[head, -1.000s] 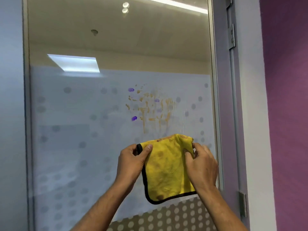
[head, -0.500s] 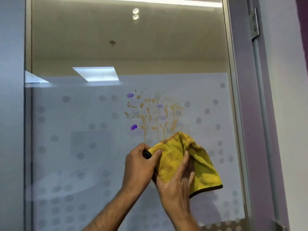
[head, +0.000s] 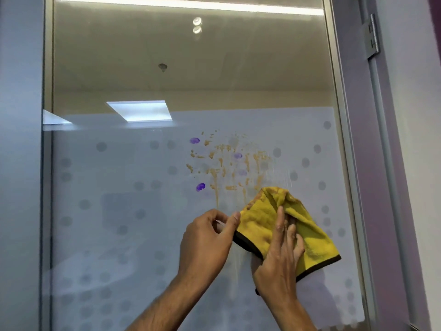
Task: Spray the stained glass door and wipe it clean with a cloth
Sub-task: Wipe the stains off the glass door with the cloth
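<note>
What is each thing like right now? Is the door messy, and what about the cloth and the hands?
Frosted dotted glass door: stained with brown streaks and purple blobs, not wiped yet.
Yellow microfibre cloth with dark trim: bunched, brown-soiled at top, just below the stains.
Left hand: pinches the cloth's left edge.
Right hand: straight fingers press flat on the cloth.
Ceiling strip light: on.

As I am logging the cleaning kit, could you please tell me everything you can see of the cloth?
The cloth is yellow and plush, like microfibre, with a dark bound edge. It is bunched and folded, with brownish soiling along its top fold. It is held up before the glass door, just below the stains. The right hand lies on it with straight fingers. The thumb tip of the left hand meets its left edge; whether it pinches is unclear.
</note>
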Demonstrator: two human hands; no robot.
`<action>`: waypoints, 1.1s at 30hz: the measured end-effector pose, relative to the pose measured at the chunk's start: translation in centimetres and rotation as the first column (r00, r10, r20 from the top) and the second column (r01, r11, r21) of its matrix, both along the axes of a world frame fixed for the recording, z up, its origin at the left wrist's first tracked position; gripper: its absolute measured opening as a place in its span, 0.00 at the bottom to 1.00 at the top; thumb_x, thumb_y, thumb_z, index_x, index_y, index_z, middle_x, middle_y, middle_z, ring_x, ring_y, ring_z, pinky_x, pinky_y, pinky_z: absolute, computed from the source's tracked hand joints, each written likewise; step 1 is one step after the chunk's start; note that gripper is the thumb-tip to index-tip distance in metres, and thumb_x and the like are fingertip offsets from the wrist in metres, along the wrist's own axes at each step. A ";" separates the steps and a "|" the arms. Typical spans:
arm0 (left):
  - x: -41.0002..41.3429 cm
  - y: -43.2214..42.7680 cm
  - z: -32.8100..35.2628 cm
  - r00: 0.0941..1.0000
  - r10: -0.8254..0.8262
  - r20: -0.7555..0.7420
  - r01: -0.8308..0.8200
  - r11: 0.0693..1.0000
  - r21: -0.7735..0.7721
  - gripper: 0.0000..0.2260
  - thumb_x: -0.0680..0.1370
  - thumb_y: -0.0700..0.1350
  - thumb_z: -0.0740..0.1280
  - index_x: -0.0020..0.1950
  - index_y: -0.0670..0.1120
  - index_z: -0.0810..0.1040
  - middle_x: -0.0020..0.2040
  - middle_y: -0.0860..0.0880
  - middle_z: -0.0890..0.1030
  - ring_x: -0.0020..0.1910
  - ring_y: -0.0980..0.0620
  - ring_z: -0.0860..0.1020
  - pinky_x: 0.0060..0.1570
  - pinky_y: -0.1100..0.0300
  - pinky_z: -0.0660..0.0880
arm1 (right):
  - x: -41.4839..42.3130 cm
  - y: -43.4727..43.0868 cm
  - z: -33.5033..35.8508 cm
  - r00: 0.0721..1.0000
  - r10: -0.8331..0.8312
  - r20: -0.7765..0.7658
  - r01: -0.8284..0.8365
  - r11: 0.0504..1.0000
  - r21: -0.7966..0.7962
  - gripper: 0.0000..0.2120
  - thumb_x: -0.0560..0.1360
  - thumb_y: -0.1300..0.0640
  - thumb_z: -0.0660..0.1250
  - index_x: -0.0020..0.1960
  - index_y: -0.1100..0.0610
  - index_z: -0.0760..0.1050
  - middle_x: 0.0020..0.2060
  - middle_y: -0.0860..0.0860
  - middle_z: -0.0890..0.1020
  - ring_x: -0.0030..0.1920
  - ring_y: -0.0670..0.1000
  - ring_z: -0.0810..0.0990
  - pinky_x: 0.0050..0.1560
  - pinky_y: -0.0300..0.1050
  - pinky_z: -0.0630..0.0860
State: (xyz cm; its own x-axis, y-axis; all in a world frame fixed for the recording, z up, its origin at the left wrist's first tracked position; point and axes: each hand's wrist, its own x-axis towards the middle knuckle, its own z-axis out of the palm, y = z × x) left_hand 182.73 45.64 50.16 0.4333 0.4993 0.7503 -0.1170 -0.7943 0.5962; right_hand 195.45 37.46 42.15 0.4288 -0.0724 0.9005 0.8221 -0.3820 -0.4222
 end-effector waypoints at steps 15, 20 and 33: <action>-3.2 17.2 2.1 0.795 0.426 0.431 -0.598 0.672 0.437 0.29 0.86 0.55 0.52 0.83 0.40 0.60 0.85 0.39 0.58 0.86 0.42 0.52 0.84 0.42 0.48 | 2.3 2.7 3.6 0.971 -0.232 0.053 0.231 0.973 0.025 0.43 0.70 0.50 0.60 0.84 0.57 0.53 0.84 0.60 0.51 0.83 0.64 0.49 0.78 0.70 0.53; -2.7 17.9 1.9 0.754 0.455 0.474 -0.651 0.618 0.442 0.28 0.88 0.55 0.50 0.83 0.40 0.62 0.84 0.39 0.60 0.86 0.42 0.54 0.84 0.45 0.46 | 1.0 3.9 8.2 0.972 -0.234 -0.016 0.234 0.965 0.114 0.39 0.74 0.45 0.55 0.83 0.55 0.56 0.83 0.61 0.54 0.82 0.66 0.52 0.78 0.70 0.54; -3.1 17.2 2.0 0.741 0.462 0.487 -0.665 0.603 0.440 0.26 0.87 0.48 0.53 0.82 0.38 0.63 0.83 0.38 0.62 0.85 0.39 0.57 0.84 0.43 0.49 | -7.0 11.9 6.8 0.936 -0.034 0.349 0.102 0.979 -0.179 0.51 0.61 0.54 0.61 0.84 0.50 0.52 0.85 0.56 0.48 0.84 0.63 0.45 0.79 0.70 0.49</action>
State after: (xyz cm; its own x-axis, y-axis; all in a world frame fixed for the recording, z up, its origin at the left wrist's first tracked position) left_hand 179.64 62.89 52.18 -0.0788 0.0131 0.9968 0.3878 -0.9207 0.0427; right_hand 188.46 49.32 48.97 0.0916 0.0975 0.9910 0.8725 -0.4876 -0.0327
